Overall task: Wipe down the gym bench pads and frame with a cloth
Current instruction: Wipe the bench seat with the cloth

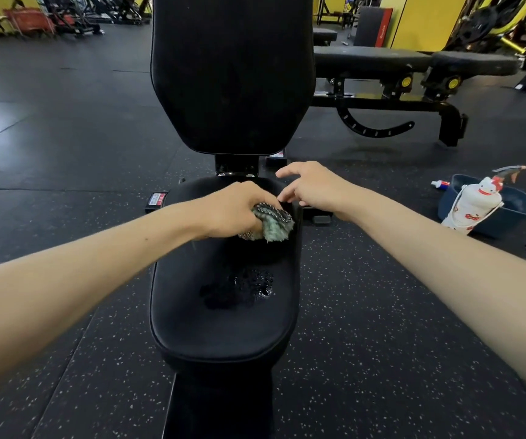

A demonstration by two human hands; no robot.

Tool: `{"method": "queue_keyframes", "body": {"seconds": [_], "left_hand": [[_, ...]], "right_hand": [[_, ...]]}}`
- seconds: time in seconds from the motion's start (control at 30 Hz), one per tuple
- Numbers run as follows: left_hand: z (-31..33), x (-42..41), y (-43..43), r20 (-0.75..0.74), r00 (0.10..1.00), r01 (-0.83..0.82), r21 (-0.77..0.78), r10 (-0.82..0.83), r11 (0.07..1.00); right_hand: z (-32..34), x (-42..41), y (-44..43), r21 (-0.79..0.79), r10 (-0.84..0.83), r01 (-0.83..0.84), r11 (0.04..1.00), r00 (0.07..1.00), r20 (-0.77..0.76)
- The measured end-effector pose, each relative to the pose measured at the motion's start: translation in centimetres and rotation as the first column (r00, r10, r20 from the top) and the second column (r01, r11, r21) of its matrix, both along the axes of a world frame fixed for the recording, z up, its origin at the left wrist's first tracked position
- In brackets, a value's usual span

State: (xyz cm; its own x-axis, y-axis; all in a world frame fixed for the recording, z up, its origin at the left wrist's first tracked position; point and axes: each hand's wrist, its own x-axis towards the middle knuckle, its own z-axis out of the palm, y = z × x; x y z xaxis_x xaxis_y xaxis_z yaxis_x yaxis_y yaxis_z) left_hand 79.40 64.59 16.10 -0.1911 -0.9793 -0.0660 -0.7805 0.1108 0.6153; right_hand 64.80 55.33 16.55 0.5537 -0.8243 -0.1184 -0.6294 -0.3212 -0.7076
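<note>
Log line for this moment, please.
step: seat pad wipe | left hand: grips cloth at seat's far right | right hand: spread, empty, beside cloth | wet patch: mid-seat | backrest: upright

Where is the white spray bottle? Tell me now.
Head view, right side: the white cartoon-printed plastic spray bottle stands on the speckled rubber floor, against the near corner of the dark blue plastic tub, right of the black padded bench seat.
</note>
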Motion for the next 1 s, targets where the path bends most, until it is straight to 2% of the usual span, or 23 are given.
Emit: {"method": "queue_keyframes", "body": {"seconds": [0.07, 0.13, 0.23, 0.3, 0.4, 0.47, 0.6, 0.63, 0.7, 0.77, 0.87, 1.0], "left_hand": [[0.8, 0.6, 0.7, -0.178, 0.984, 0.013, 0.055, -0.003, 0.998], [1.4, 2.2, 0.2, -0.228, 0.966, -0.135, -0.028, 0.125, 0.99], [1.2, 4.0, -0.8, -0.03, 0.968, -0.249, -0.195, 0.248, 0.949], [0.1, 3.6, -0.9, 0.09, 0.968, -0.212, -0.205, 0.234, 0.955], [-1.0, 2.0, -0.4, 0.138, 0.973, -0.147, -0.245, 0.185, 0.958], [-1.0, 1.5, 0.1, 0.093, 0.985, -0.126, -0.211, 0.148, 0.969], [0.2, 1.5, 1.7, -0.115, 0.993, -0.009, 0.024, 0.011, 1.0], [0.6, 2.0, 1.7, -0.182, 0.983, -0.014, 0.04, 0.022, 0.999], [1.1, 3.8, 1.0, -0.237, 0.962, -0.141, -0.022, 0.132, 0.99], [0.9, 5.6, 0.3, -0.1, 0.96, -0.274, -0.128, 0.262, 0.953], [-0.5, 6.3, 0.3, 0.111, 0.946, -0.281, -0.178, 0.303, 0.943], [-1.1, 4.8, 0.9, 0.112, 0.961, -0.227, -0.197, 0.252, 0.954]], "right_hand": [[0.0, 0.2, 0.1, 0.013, 0.006, -0.006, 1.0, 1.0, 0.016], [-0.1, 0.3, 0.1, 0.03, 0.007, -0.008, 1.0, 1.0, 0.024], [-0.1, 0.9, 0.1, 0.029, 0.019, -0.02, 0.999, 0.999, 0.031], [-0.2, 1.5, 0.3, 0.024, 0.039, -0.04, 0.999, 0.999, 0.035], [-0.4, 2.0, 0.5, 0.0, 0.064, -0.064, 0.998, 0.998, 0.015], [-0.4, 2.2, 0.6, -0.014, 0.074, -0.074, 0.997, 0.997, 0.0], [-0.4, 2.3, 0.7, -0.003, 0.09, -0.09, 0.996, 0.996, -0.021], [-0.4, 2.4, 0.7, -0.003, 0.095, -0.095, 0.995, 0.995, -0.021], [-0.5, 2.5, 0.7, -0.003, 0.107, -0.107, 0.994, 0.994, -0.011], [-0.4, 2.5, 0.7, 0.007, 0.111, -0.111, 0.994, 0.994, -0.008], [-0.7, 2.8, 0.8, -0.001, 0.112, -0.112, 0.994, 0.993, -0.028], [-0.9, 3.0, 1.0, -0.027, 0.104, -0.105, 0.994, 0.993, -0.048]]}}
